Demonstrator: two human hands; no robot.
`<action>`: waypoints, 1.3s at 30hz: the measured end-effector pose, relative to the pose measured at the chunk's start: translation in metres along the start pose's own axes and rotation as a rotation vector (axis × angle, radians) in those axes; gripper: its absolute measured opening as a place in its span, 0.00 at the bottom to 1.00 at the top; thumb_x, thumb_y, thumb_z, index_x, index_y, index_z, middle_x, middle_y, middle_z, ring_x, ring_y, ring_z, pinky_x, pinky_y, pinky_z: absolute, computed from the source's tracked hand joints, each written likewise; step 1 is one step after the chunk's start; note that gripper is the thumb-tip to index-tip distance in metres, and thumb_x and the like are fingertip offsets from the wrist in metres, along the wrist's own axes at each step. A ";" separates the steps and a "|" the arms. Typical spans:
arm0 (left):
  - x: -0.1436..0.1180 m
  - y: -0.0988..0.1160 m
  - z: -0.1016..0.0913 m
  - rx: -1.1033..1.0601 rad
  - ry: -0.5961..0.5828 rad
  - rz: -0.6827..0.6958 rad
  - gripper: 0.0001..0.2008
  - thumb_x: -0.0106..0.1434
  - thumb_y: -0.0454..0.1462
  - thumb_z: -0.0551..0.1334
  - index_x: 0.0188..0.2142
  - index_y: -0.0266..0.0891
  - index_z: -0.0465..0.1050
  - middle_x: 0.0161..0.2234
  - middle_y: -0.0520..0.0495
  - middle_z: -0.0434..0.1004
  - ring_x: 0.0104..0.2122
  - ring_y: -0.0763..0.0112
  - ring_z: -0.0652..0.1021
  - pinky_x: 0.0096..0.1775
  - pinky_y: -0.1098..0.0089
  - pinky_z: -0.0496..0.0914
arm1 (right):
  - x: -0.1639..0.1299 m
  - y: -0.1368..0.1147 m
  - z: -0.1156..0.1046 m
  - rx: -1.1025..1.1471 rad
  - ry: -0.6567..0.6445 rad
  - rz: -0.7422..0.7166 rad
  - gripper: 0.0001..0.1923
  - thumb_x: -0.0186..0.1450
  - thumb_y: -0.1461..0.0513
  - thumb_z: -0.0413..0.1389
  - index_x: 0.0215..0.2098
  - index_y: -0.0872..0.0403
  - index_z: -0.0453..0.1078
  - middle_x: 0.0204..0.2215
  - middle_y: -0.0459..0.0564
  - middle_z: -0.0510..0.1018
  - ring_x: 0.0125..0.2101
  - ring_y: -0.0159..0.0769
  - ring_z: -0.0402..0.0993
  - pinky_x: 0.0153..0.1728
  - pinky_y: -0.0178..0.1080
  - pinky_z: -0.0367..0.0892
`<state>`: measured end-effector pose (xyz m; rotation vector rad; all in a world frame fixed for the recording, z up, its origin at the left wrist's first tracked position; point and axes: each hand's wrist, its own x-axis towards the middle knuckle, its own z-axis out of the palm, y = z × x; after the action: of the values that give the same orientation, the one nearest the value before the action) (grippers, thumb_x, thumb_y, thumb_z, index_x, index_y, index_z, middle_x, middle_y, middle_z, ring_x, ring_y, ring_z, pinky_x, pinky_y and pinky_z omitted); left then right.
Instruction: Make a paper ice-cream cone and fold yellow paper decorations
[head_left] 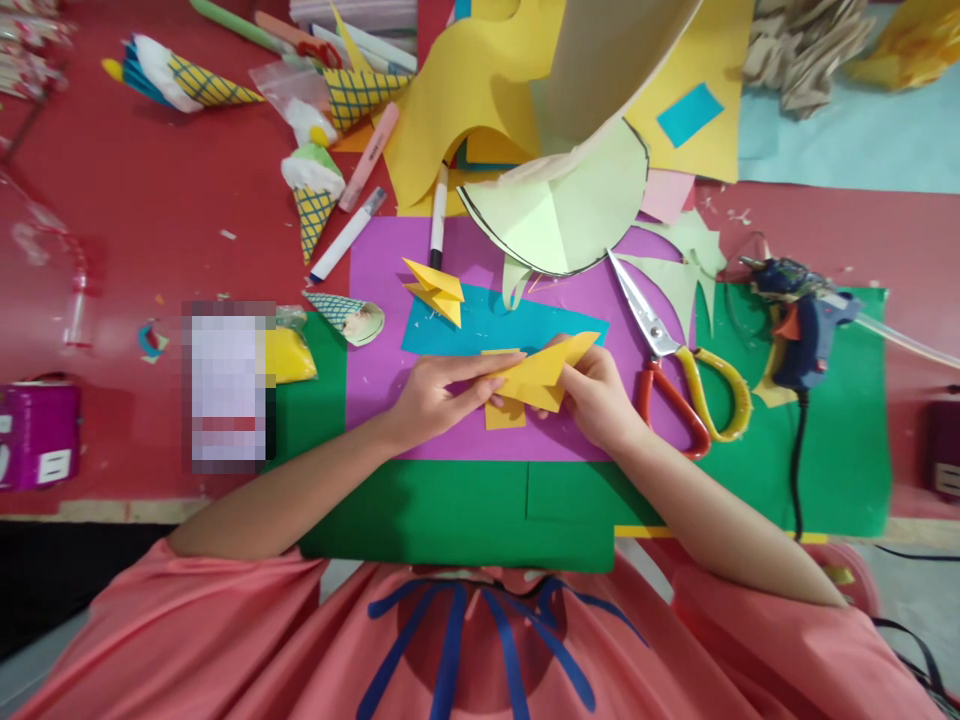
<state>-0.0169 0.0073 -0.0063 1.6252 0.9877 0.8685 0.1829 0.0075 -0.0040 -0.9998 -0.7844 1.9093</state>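
Note:
Between my two hands is a folded piece of yellow paper [541,374]. My left hand [442,395] pinches its left edge with thumb and fingers. The right side is gripped by my right hand [600,395], whose fingertips are partly hidden behind the paper. Below it a small yellow paper piece [506,415] lies on the purple sheet [427,440]. A finished-looking folded yellow paper shape [439,290] rests on the blue paper strip [480,325], just beyond my left hand. Scissors [656,345] with red and yellow handles lie open-bladed beside my right hand.
A glue gun [806,325] with a black cord lies at right on green paper [847,480]. Small paper cones [311,190], markers [347,236] and a pale green paper piece [570,215] crowd the far side. A blurred-out rectangular item [229,390] sits at left.

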 end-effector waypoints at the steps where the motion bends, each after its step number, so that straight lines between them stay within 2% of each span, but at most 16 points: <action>1: 0.001 0.000 0.000 0.009 0.001 0.051 0.14 0.66 0.38 0.60 0.51 0.45 0.77 0.46 0.47 0.82 0.28 0.75 0.83 0.32 0.78 0.77 | 0.000 0.000 -0.001 -0.005 -0.005 -0.001 0.07 0.62 0.61 0.61 0.28 0.56 0.69 0.19 0.43 0.75 0.16 0.27 0.70 0.16 0.30 0.65; 5: 0.004 -0.001 -0.002 0.102 0.024 0.225 0.13 0.65 0.33 0.61 0.47 0.45 0.79 0.41 0.50 0.84 0.32 0.75 0.83 0.33 0.80 0.76 | 0.001 0.001 -0.003 -0.030 0.003 -0.019 0.08 0.60 0.61 0.63 0.29 0.55 0.69 0.18 0.41 0.73 0.18 0.27 0.71 0.17 0.29 0.64; 10: 0.005 -0.001 -0.003 0.119 0.053 0.281 0.13 0.64 0.31 0.60 0.44 0.43 0.80 0.41 0.48 0.84 0.38 0.74 0.83 0.37 0.79 0.76 | 0.001 0.003 -0.004 -0.073 0.031 -0.052 0.08 0.59 0.59 0.63 0.28 0.55 0.70 0.19 0.41 0.72 0.19 0.25 0.68 0.19 0.29 0.62; 16: 0.004 0.002 -0.005 0.088 -0.005 0.247 0.11 0.67 0.37 0.57 0.39 0.39 0.79 0.37 0.46 0.84 0.38 0.71 0.82 0.41 0.72 0.76 | 0.002 -0.001 -0.001 -0.226 0.010 -0.166 0.01 0.58 0.65 0.60 0.29 0.55 0.73 0.27 0.44 0.78 0.26 0.27 0.73 0.27 0.31 0.67; 18: 0.003 0.001 -0.003 0.101 0.017 0.178 0.10 0.67 0.38 0.58 0.37 0.40 0.78 0.35 0.47 0.83 0.36 0.72 0.82 0.39 0.73 0.75 | 0.002 -0.003 -0.001 -0.315 -0.025 -0.214 0.03 0.58 0.67 0.58 0.30 0.55 0.74 0.29 0.45 0.79 0.28 0.28 0.74 0.30 0.32 0.68; 20: 0.002 0.000 0.000 0.087 0.050 0.080 0.07 0.65 0.39 0.61 0.40 0.40 0.75 0.35 0.48 0.82 0.34 0.73 0.81 0.36 0.76 0.75 | 0.001 -0.003 -0.002 -0.414 -0.064 -0.254 0.05 0.58 0.68 0.58 0.32 0.55 0.75 0.30 0.45 0.80 0.30 0.29 0.75 0.32 0.32 0.69; 23: 0.000 -0.003 0.002 0.032 0.043 -0.015 0.10 0.64 0.40 0.62 0.44 0.39 0.70 0.34 0.49 0.81 0.33 0.74 0.81 0.33 0.77 0.74 | 0.000 -0.001 -0.003 -0.542 -0.119 -0.306 0.06 0.59 0.68 0.57 0.33 0.55 0.75 0.32 0.47 0.81 0.32 0.31 0.75 0.35 0.33 0.69; 27: 0.002 -0.002 0.001 0.076 -0.012 -0.048 0.07 0.65 0.40 0.60 0.35 0.39 0.71 0.30 0.51 0.78 0.29 0.77 0.78 0.31 0.78 0.72 | -0.001 0.001 -0.003 -0.629 -0.132 -0.353 0.08 0.59 0.69 0.56 0.34 0.56 0.76 0.32 0.48 0.81 0.33 0.32 0.76 0.35 0.34 0.68; 32: 0.004 0.001 0.000 0.095 -0.049 -0.033 0.07 0.64 0.38 0.59 0.31 0.38 0.69 0.24 0.54 0.73 0.23 0.80 0.72 0.26 0.79 0.66 | -0.002 0.002 -0.001 -0.625 -0.115 -0.312 0.11 0.56 0.72 0.53 0.32 0.55 0.75 0.33 0.48 0.81 0.34 0.32 0.75 0.37 0.35 0.68; 35: 0.004 0.000 0.000 0.083 -0.053 -0.054 0.07 0.64 0.39 0.59 0.31 0.38 0.69 0.24 0.54 0.72 0.23 0.79 0.72 0.26 0.79 0.66 | -0.002 0.000 0.000 -0.541 -0.098 -0.263 0.09 0.58 0.70 0.54 0.32 0.55 0.75 0.32 0.48 0.80 0.32 0.32 0.74 0.36 0.35 0.68; 39: 0.003 -0.001 -0.001 0.075 -0.051 -0.089 0.09 0.64 0.41 0.59 0.31 0.38 0.68 0.24 0.54 0.71 0.23 0.79 0.70 0.25 0.78 0.65 | -0.001 -0.003 0.001 -0.401 0.003 -0.191 0.03 0.59 0.65 0.57 0.30 0.55 0.74 0.29 0.47 0.78 0.29 0.30 0.72 0.31 0.35 0.67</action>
<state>-0.0169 0.0110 -0.0072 1.6455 1.0588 0.7346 0.1831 0.0076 -0.0010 -1.1184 -1.2475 1.6192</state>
